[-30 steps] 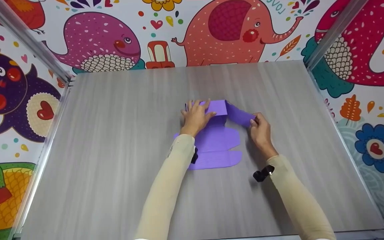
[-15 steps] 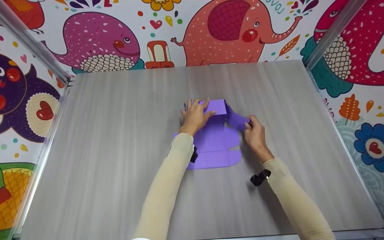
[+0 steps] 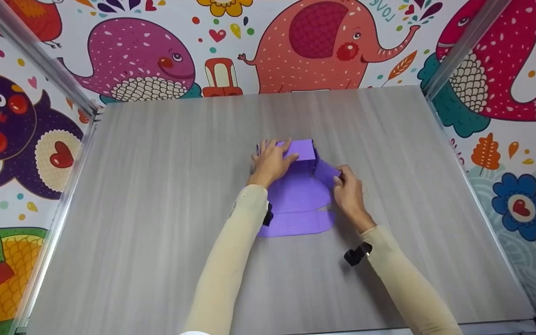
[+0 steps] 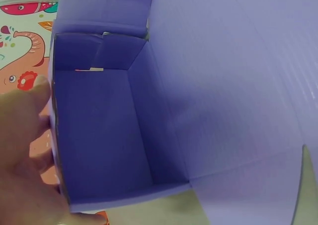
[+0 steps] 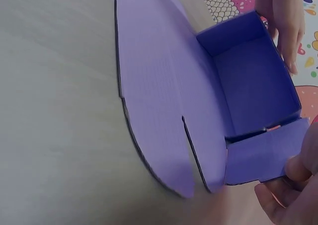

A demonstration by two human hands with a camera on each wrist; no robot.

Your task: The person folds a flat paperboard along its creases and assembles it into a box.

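Observation:
A purple cardboard box point(image 4: 97, 135) is partly folded, its hollow facing the body. From its lower edge, a broad lid panel point(image 3: 296, 193) with a slit in its edge spreads over the table toward the body. My left hand point(image 3: 270, 163) rests on the box's upper wall with fairly straight, spread fingers; the left wrist view shows them along the wall's outside. At the box's right end, my right hand point(image 3: 349, 190) pinches the outer edge of a side flap point(image 5: 268, 148) between thumb and fingers. The flap angles outward from the box.
Everything lies on a grey wood-grain table point(image 3: 156, 209). Printed cartoon walls point(image 3: 231, 46) border its back and sides, with metal posts point(image 3: 463, 51) at the back corners. A black wrist camera point(image 3: 358, 253) hangs by the right forearm.
My right hand has moved left and slightly toward the body, swinging the side flap inward toward the lid panel. The left hand has stayed on the box almost unmoved.

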